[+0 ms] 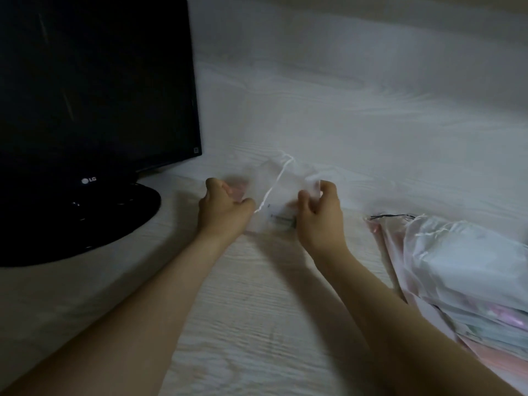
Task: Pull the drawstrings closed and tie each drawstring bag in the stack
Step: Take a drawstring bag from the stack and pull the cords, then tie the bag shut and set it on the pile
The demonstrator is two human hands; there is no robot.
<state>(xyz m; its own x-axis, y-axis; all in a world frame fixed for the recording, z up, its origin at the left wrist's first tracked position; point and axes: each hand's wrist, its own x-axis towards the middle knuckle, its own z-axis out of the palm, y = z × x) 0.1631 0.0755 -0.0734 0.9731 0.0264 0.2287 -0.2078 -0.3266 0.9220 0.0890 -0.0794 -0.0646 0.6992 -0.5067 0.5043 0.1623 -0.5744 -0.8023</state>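
Centre of the frame, above the pale table (257, 310), both my hands are on one bag (281, 192). Left hand (225, 207) has its fingers curled on the bag's left edge. Right hand (317, 212) pinches the right edge between thumb and fingers, up near the mouth. Blur softens the fingertips, so how much film each one has I cannot tell.

The bag sits stretched between the two grips, thin and see-through, with something small and dark showing through low down by my right hand. It looks feather-light and limp, a slick film that will slide and crumple rather than hold a shape, so squeezing the body gets me nothing.

The place to take hold is the white drawstring (274, 184). It runs from the gathered top edge down across the front and ends just beside my left thumb; whether it touches I cannot tell.

Lower right lies the stack (457, 267) of more bags, well apart from my hands. Upper left, a black monitor (94, 81) stands dark.
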